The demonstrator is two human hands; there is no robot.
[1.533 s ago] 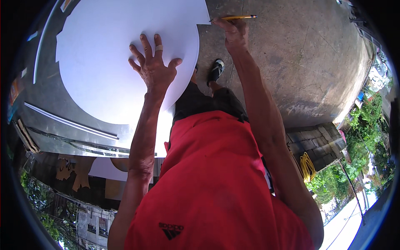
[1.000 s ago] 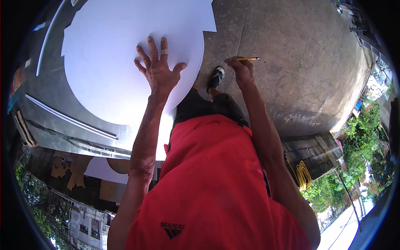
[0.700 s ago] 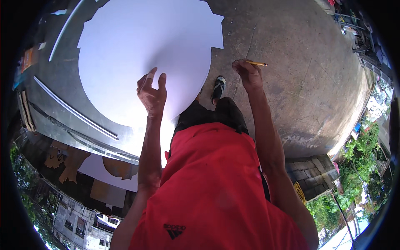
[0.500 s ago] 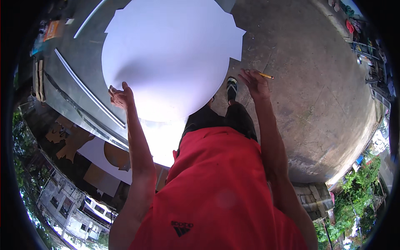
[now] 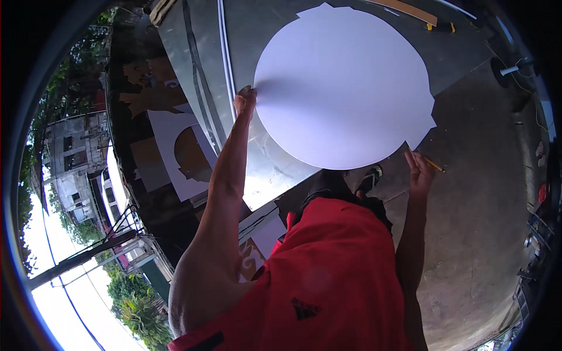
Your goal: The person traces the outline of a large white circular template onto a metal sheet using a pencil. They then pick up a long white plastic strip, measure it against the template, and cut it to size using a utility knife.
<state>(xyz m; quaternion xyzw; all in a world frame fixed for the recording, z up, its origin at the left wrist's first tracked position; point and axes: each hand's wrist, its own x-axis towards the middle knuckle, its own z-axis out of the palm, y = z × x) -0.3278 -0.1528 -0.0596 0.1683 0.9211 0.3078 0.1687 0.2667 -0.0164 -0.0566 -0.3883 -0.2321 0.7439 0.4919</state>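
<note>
By the right hand (image 5: 420,174), a yellow pencil (image 5: 435,165) is gripped near the white sheet (image 5: 345,88); at the sheet's left edge the left hand (image 5: 244,103) is placed, its grip impossible to tell. Beneath the sheet, a grey table (image 5: 257,29) is partly covered.

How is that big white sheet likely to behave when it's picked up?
The white sheet is probably fairly stiff, as the part reaching past the table looks flat, not drooping. Its thin edge suggests it's light for its size. The pointed corners might bend if knocked.
</note>
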